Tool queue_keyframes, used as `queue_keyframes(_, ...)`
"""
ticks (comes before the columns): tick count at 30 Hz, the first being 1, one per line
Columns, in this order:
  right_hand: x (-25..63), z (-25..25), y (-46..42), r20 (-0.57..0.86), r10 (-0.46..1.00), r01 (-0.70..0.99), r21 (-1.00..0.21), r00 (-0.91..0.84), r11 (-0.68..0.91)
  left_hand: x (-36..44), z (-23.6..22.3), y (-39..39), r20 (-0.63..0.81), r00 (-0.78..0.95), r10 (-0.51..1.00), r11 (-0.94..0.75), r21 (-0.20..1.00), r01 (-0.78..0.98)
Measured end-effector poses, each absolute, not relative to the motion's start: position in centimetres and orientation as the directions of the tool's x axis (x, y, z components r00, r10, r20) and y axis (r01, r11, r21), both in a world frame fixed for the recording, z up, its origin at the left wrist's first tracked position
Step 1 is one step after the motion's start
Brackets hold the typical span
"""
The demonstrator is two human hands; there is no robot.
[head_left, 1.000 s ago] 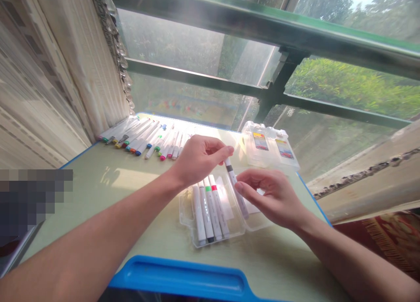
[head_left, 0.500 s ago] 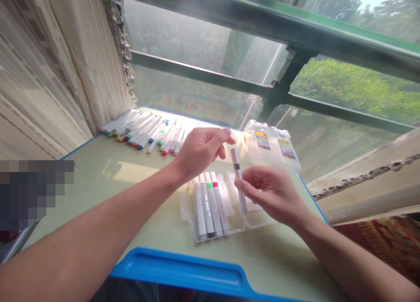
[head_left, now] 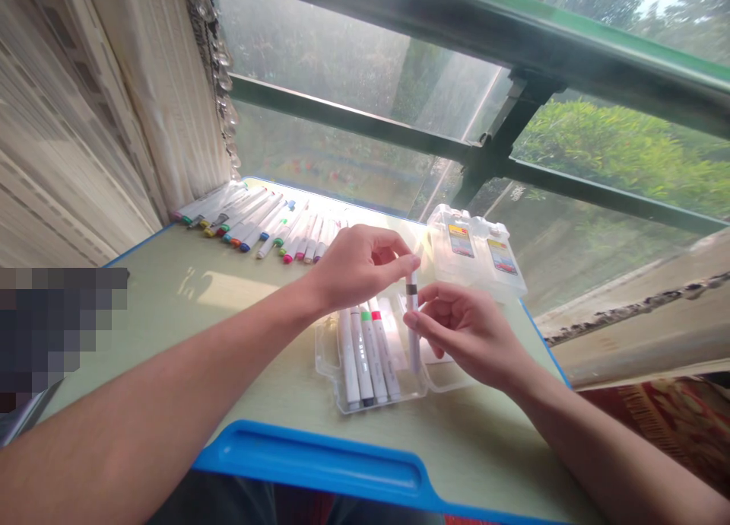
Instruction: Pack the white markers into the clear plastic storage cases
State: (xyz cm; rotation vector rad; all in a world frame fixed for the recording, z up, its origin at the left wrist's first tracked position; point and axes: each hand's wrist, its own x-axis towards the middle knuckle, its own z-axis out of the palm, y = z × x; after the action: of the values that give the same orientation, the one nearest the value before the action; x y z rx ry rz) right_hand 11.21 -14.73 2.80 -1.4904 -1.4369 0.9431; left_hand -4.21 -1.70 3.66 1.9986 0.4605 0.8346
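Between both hands a white marker (head_left: 413, 335) with a dark band stands nearly upright over the open clear plastic case. My right hand (head_left: 471, 331) pinches its barrel with thumb and fingers. At the top end, the thumb and fingers of my left hand (head_left: 368, 262) close on the marker's cap. Below lies the clear case (head_left: 353, 405), with several white markers (head_left: 370, 357) side by side in its left half; green and red bands show on two of them. Part of the case's right half is hidden behind my right hand.
A long row of markers (head_left: 256, 221) with coloured ends lies along the table's far left edge. A second clear case (head_left: 476, 255) with labels stands by the window at the back right. The table (head_left: 274, 373) has a raised blue front edge (head_left: 319, 464); curtains hang on both sides.
My left hand has moved slightly right and closed its fingertips on the marker's top end. The marker has become more upright in my right hand.
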Motion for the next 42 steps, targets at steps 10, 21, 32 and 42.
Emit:
queue_keyframes(10, 11.0, 2.7, -14.8, 0.01, 0.999, 0.338, -0.941, 0.045, -0.006, -4.1, 4.1, -1.8, 0.292, 0.719, 0.631, -0.349, 0.934, -0.074)
queue_keyframes(21, 11.1, 2.9, -14.5, 0.018, 0.998, 0.285, -0.959, 0.053, 0.002, -4.0, 3.7, -1.3, 0.258, 0.696, 0.67, -0.271, 0.958, -0.095)
queue_keyframes(32, 10.9, 3.8, -14.7, 0.026, 0.998, 0.268, -0.963, 0.056, 0.01, -3.9, 3.8, -1.2, 0.284, 0.686, 0.67, -0.263, 0.955, -0.138)
queue_keyframes(42, 11.2, 2.9, -14.5, -0.008, 0.998, 0.2, -0.98, 0.064, -0.02, -3.9, 3.7, -1.2, 0.232, 0.705, 0.67, -0.301, 0.953, -0.028)
